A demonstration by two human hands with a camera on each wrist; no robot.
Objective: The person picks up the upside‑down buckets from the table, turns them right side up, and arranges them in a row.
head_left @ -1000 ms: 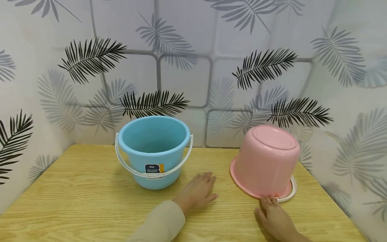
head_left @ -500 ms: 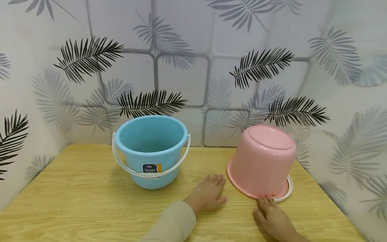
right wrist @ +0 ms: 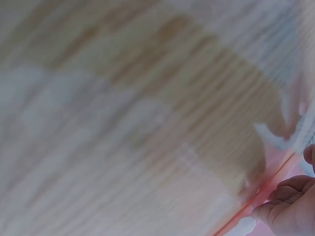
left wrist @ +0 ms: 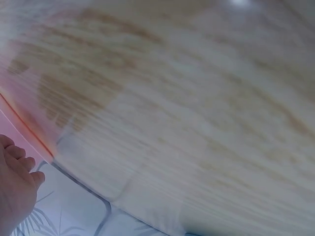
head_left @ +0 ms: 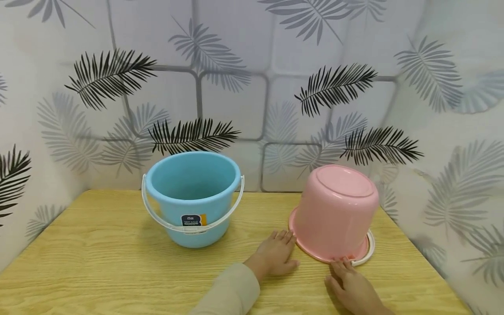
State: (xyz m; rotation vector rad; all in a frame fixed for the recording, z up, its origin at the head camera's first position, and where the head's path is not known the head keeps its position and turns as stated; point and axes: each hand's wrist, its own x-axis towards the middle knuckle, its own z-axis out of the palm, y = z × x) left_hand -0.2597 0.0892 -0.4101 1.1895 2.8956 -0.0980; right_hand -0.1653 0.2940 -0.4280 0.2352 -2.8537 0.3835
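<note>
A pink bucket [head_left: 334, 214] stands upside down on the right of the table, its rim against the wood. My left hand [head_left: 275, 253] lies with fingers extended at the left part of that rim, fingertips at its edge. At the front of the same rim, the fingertips of my right hand [head_left: 352, 286] touch beside the white handle [head_left: 369, 251]. Both wrist views show the rim close to the fingers: the left hand [left wrist: 17, 187] at the far left of its view, the right hand [right wrist: 290, 206] at the lower right of its own.
An upright light-blue bucket [head_left: 193, 218] with a white handle [head_left: 173, 227] hanging down its front stands left of my left hand. Behind the wooden table [head_left: 98, 262] rises a wall [head_left: 236, 52] with a leaf pattern.
My left hand has moved right, from between the buckets to the pink bucket's rim. The right hand stays at the rim's front. The head view has shifted slightly.
</note>
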